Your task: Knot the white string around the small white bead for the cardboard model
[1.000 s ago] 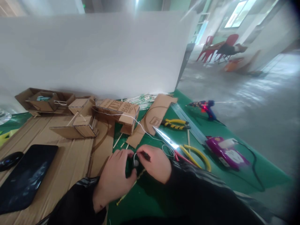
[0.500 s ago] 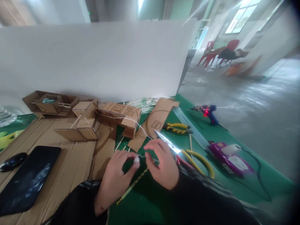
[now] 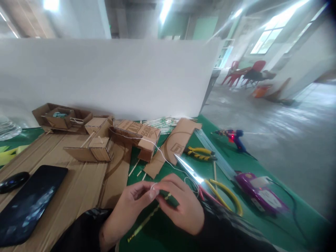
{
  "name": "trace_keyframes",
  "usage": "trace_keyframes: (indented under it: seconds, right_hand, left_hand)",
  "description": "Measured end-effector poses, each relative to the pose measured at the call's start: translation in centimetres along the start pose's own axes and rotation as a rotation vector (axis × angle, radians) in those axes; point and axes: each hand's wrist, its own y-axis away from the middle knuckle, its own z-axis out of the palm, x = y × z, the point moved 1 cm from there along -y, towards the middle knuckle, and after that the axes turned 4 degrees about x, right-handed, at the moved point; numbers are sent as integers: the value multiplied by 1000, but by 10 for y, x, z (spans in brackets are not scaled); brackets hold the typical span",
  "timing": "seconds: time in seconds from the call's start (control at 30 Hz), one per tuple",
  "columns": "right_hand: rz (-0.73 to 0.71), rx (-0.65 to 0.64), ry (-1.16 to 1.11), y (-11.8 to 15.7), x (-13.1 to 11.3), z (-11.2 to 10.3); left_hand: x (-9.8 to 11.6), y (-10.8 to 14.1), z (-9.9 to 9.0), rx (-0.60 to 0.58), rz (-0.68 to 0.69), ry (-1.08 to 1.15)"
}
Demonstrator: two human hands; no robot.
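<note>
My left hand (image 3: 131, 198) pinches a bit of white string between thumb and forefinger. Against those fingertips, my right hand (image 3: 182, 204) closes its own thumb and forefinger on the same string. A length of the white string (image 3: 147, 140) runs from the cardboard model (image 3: 98, 148) over its arm towards a loose loop by the right hand. Beneath the hands lies a yellow spiral rod (image 3: 143, 224) on the green table. Scissors (image 3: 193, 172) with open blades and a pair of yellow-and-black pliers (image 3: 201, 153) lie beyond the right hand.
A glue gun (image 3: 233, 136) with a red light and a purple power strip (image 3: 262, 192) are at the right. Clear glue sticks (image 3: 214, 150) lie between. A phone (image 3: 33, 206) and a black mouse (image 3: 14, 182) rest on cardboard at left. A white panel (image 3: 118, 77) stands behind.
My hands have come together, so the fingertips now meet at the string, where there was a gap before. The view has tilted slightly upward.
</note>
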Motion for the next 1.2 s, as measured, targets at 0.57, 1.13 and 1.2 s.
trace_keyframes:
  seconds: [0.57, 1.13, 1.2]
  right_hand:
    - [668, -27, -746, -5, 6, 1]
    - [361, -186, -161, -9, 11, -3]
    - [362, -180, -144, -7, 14, -2]
  left_hand:
    - [2, 12, 8, 89, 209, -412]
    - [6, 13, 8, 132, 309, -742]
    - [7, 14, 8, 131, 310, -769]
